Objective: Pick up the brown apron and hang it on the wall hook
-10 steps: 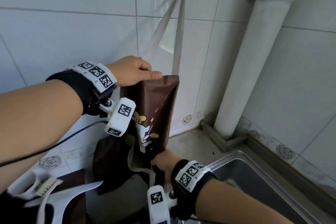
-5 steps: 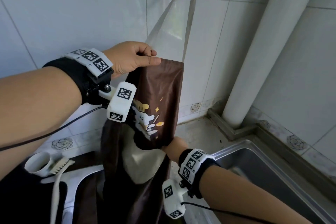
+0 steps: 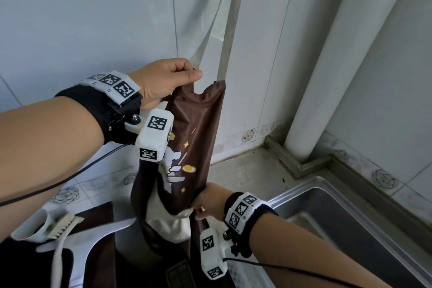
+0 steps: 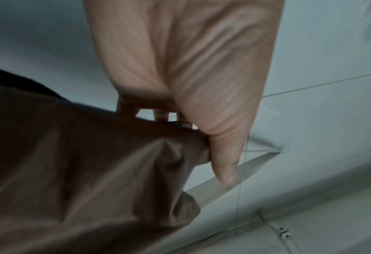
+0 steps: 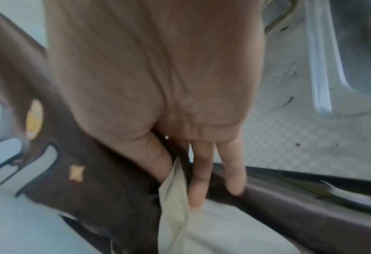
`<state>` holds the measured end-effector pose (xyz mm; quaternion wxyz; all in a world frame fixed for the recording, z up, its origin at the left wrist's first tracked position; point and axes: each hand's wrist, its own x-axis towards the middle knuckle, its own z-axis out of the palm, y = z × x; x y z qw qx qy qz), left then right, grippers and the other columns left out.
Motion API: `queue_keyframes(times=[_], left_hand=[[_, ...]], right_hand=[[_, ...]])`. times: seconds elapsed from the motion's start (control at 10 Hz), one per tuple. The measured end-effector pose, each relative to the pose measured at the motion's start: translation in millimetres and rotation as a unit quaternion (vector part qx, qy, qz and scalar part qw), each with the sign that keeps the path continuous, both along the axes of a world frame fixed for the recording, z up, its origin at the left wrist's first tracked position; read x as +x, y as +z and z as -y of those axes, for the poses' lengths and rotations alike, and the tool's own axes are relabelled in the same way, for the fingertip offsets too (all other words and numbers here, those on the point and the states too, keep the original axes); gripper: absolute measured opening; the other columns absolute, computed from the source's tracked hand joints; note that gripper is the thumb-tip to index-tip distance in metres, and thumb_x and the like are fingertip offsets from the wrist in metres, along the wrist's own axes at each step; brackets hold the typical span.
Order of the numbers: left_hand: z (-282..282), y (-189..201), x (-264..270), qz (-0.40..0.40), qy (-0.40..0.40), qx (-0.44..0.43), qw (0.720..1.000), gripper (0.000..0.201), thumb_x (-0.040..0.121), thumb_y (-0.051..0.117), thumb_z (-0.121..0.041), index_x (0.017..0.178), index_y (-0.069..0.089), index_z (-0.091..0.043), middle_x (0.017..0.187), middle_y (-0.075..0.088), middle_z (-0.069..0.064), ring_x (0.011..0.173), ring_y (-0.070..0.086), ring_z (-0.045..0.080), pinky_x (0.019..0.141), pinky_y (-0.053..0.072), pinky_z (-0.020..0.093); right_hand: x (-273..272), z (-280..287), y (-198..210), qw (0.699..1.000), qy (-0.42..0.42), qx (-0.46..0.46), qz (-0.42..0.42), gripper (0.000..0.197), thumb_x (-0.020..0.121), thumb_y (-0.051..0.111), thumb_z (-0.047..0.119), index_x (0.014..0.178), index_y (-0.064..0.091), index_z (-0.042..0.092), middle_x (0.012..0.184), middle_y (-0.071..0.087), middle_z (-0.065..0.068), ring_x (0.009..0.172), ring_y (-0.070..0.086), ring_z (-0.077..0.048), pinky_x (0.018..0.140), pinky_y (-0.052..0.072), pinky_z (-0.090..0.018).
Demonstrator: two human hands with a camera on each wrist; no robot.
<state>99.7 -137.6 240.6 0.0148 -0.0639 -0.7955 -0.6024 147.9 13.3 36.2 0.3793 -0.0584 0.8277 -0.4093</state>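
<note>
The brown apron [image 3: 194,138] is hanging against the white tiled wall [image 3: 93,18], its beige neck strap [image 3: 230,18] running up out of the head view, so the hook is not showing. The left hand [image 3: 163,82] is reaching in from the left with the arm level, its curled fingers and thumb [image 4: 222,163] pinching the apron's top corner beside the strap. Lower down, the right hand [image 3: 211,200] is gripping the bunched brown and cream fabric, thumb [image 5: 149,154] pressing against the fingers. A steel sink [image 3: 350,217] is lying to the right, and a white pipe [image 3: 339,54] is standing in the corner.
</note>
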Motion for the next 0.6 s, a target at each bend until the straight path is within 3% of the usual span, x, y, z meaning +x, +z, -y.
queue_keyframes(times=[0.1,0.2,0.3,0.4,0.5,0.6], left_hand=[[3,-9,-8,-0.004,-0.004,-0.034,0.999,0.027,0.087,0.067,-0.021,0.061,0.059,-0.024,0.110,0.059,0.009,0.104,0.051,0.018,0.086,0.041,0.029],[7,-16,-14,-0.025,0.001,-0.107,0.994,0.017,0.076,0.073,-0.033,0.066,0.060,-0.027,0.087,0.060,0.001,0.085,0.052,0.015,0.082,0.040,0.030],[8,-15,-18,-0.052,0.019,-0.144,0.988,0.014,0.077,0.074,-0.029,0.083,0.061,-0.029,0.084,0.059,-0.007,0.080,0.054,0.010,0.083,0.042,0.027],[6,-8,-18,-0.087,0.043,-0.169,0.981,0.028,0.065,0.072,-0.047,0.091,0.063,-0.044,0.115,0.060,-0.002,0.104,0.060,0.012,0.098,0.044,0.029],[-3,6,-9,-0.094,0.074,-0.185,0.975,0.023,0.076,0.070,-0.043,0.098,0.061,-0.045,0.139,0.043,0.002,0.119,0.049,0.011,0.102,0.036,0.026],[-14,23,2,-0.110,0.084,-0.203,0.969,0.025,0.086,0.065,-0.034,0.110,0.061,-0.031,0.143,0.035,0.008,0.129,0.041,0.020,0.099,0.031,0.026]], right_hand=[[-8,5,-3,0.989,-0.109,-0.099,0.003,0.041,0.091,0.054,0.015,0.132,0.055,0.009,0.131,0.061,-0.013,0.089,0.061,-0.016,0.076,0.051,-0.026],[-23,3,-17,0.977,-0.202,-0.062,-0.044,0.057,0.081,0.057,0.021,0.136,0.045,0.016,0.126,0.062,-0.014,0.100,0.064,-0.024,0.082,0.056,-0.035],[-30,-6,-1,0.967,-0.239,-0.086,-0.031,0.058,0.081,0.057,0.015,0.137,0.043,0.012,0.112,0.063,-0.012,0.095,0.060,-0.025,0.082,0.052,-0.036],[-43,-18,21,0.958,-0.261,-0.120,-0.002,0.065,0.089,0.058,0.014,0.147,0.029,0.010,0.127,0.059,-0.018,0.100,0.057,-0.024,0.091,0.050,-0.042],[-50,-27,43,0.950,-0.275,-0.149,-0.001,0.076,0.088,0.062,0.021,0.152,0.020,0.020,0.138,0.053,-0.013,0.121,0.055,-0.030,0.099,0.048,-0.047],[-48,-35,71,0.939,-0.286,-0.188,-0.041,0.074,0.089,0.062,0.021,0.151,0.022,0.019,0.137,0.053,-0.013,0.119,0.056,-0.028,0.100,0.047,-0.048]])
